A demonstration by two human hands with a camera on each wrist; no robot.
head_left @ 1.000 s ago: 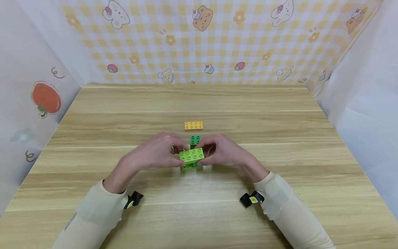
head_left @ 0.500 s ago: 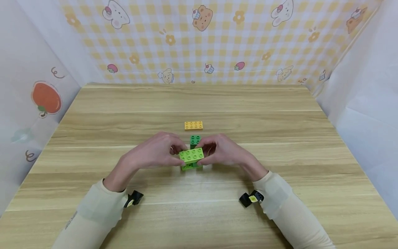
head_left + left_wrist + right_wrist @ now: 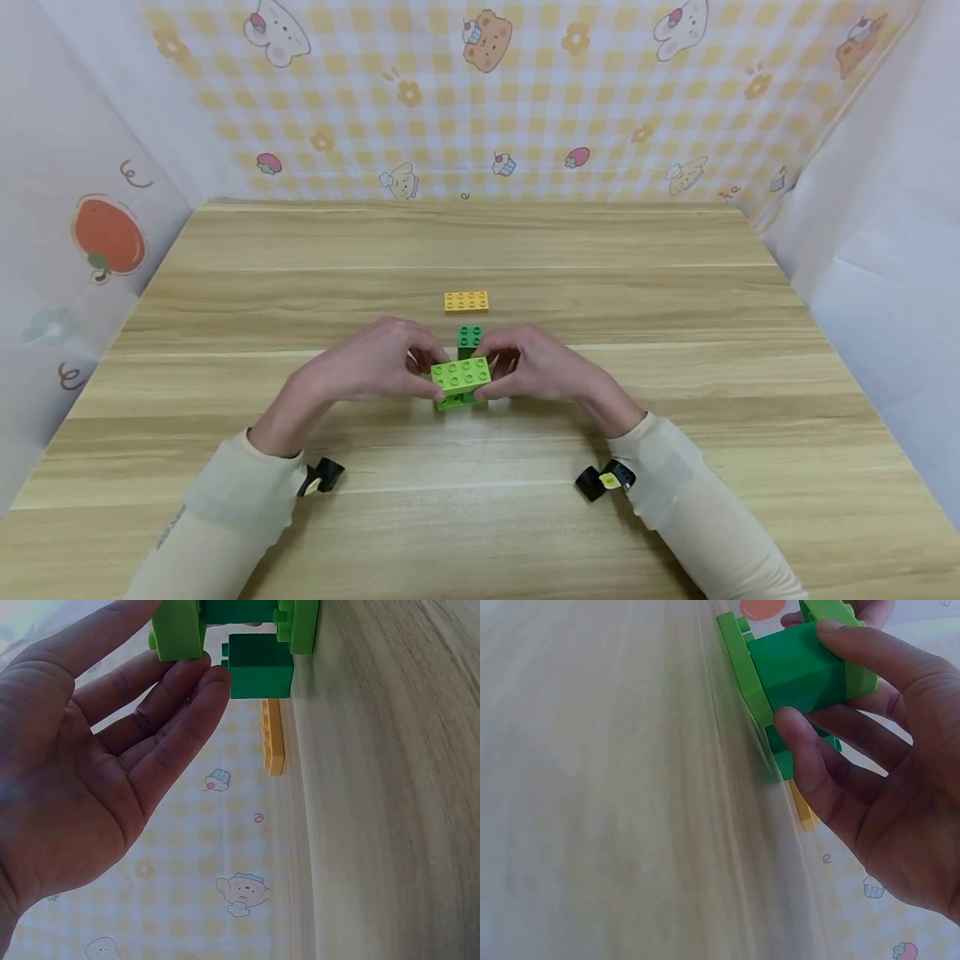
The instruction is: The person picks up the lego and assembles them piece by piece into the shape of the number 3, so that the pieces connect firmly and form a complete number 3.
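Observation:
Both hands pinch a light green building brick [image 3: 461, 377] with two rows of studs, the left hand [image 3: 378, 360] at its left end and the right hand [image 3: 534, 367] at its right end. In the right wrist view a dark green brick [image 3: 799, 664] sits right under it, on top of a lower light green brick [image 3: 746, 671] that lies on the table. The lower brick's studs show on its left part. Right behind this stack stands another dark green brick [image 3: 260, 666], with four-sided top and studs facing up, close to the fingertips.
A yellow brick [image 3: 467, 302] lies flat on the wooden table [image 3: 480, 517] farther back. Behind the table hangs a yellow checked cloth [image 3: 525, 100], and white sheets stand at both sides. A black wrist camera [image 3: 321, 475] is worn on each wrist.

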